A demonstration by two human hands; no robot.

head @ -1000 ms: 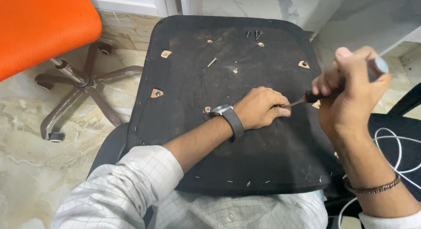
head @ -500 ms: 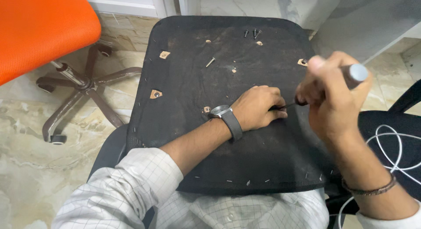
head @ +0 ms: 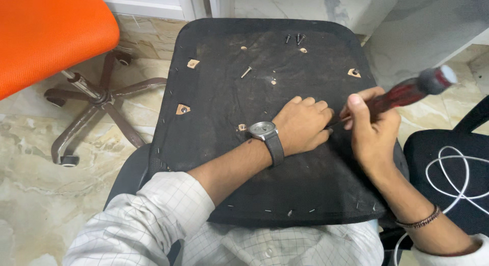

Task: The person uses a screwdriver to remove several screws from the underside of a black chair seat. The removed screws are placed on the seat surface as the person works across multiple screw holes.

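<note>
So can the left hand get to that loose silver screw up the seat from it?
Probably yes. The screw lies bare on the black seat underside, nothing between it and the left hand, though that hand is pressed down by the screwdriver tip.

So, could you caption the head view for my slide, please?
Right hand holds red-handled screwdriver beside left hand on upturned black seat.

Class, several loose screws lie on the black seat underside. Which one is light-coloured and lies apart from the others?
The silver screw lying slantwise near the seat's upper middle. The other loose screws are dark and sit together by the far edge.
</note>
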